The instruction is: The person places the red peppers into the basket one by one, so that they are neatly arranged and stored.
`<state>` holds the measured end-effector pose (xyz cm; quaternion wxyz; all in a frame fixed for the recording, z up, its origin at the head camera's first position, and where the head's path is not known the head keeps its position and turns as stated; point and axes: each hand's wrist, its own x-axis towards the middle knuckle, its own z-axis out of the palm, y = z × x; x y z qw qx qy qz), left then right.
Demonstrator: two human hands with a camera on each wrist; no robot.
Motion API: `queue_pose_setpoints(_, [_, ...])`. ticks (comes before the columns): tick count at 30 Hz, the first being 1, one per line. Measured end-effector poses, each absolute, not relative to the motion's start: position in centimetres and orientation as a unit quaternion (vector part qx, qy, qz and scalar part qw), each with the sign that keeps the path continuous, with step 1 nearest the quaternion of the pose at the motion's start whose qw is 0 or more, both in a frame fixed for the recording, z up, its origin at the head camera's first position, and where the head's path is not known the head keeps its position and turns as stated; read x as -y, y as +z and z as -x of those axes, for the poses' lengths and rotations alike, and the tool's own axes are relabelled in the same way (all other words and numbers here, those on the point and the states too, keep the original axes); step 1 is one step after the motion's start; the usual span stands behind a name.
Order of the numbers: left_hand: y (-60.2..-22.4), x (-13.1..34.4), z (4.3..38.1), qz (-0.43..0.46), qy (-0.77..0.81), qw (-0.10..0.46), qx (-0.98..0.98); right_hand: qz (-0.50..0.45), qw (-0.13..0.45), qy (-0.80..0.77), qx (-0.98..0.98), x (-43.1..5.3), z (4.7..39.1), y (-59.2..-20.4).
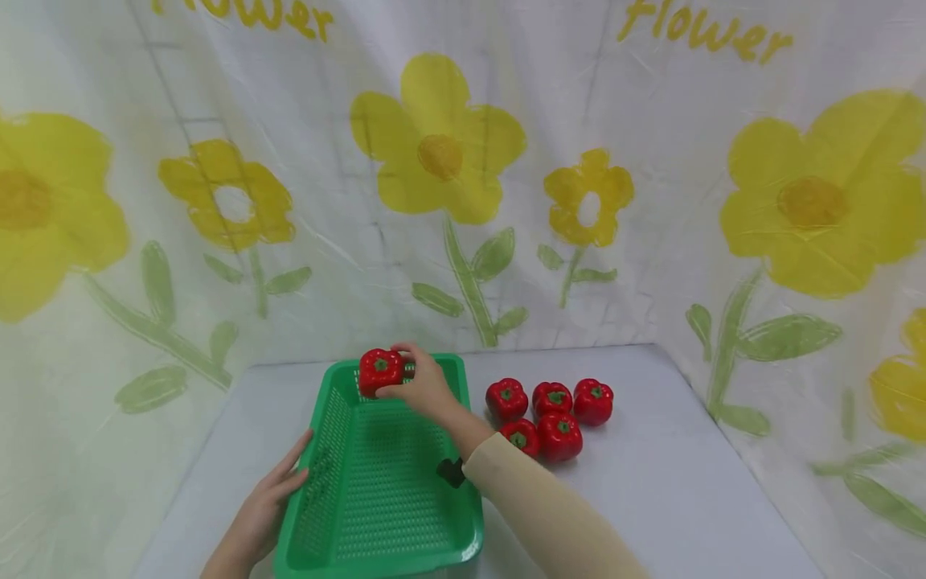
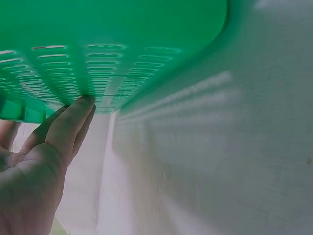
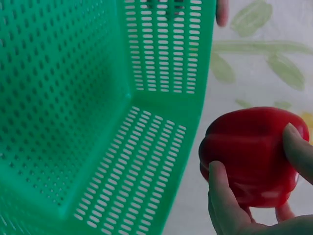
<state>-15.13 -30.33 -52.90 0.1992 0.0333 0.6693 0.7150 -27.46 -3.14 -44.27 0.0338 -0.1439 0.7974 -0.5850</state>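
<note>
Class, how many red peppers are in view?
6: one pepper in the right hand; on the table, three peppers behind, two peppers in front. The sleeve might hide more.

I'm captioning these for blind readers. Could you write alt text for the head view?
A person's right hand holds a red bell pepper near the far end of a green basket, while the left hand touches the basket's left side. Five more red peppers sit on a pale table to the right, before a backdrop patterned with yellow flowers.
</note>
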Motion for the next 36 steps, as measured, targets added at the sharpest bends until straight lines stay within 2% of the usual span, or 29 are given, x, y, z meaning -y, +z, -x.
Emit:
queue_pose_setpoints(14, [-52.9, 30.3, 15.1, 0.003, 0.717, 0.177, -0.674, 0.099, 0.056, -0.565, -0.817, 6.3, 28.2, -46.9])
queue_pose_setpoints(36, [-53.0, 29.9, 15.2, 0.000, 0.710, 0.171, -0.684, 0.052, 0.097, -0.538, -0.836, 7.7, 28.7, -50.8])
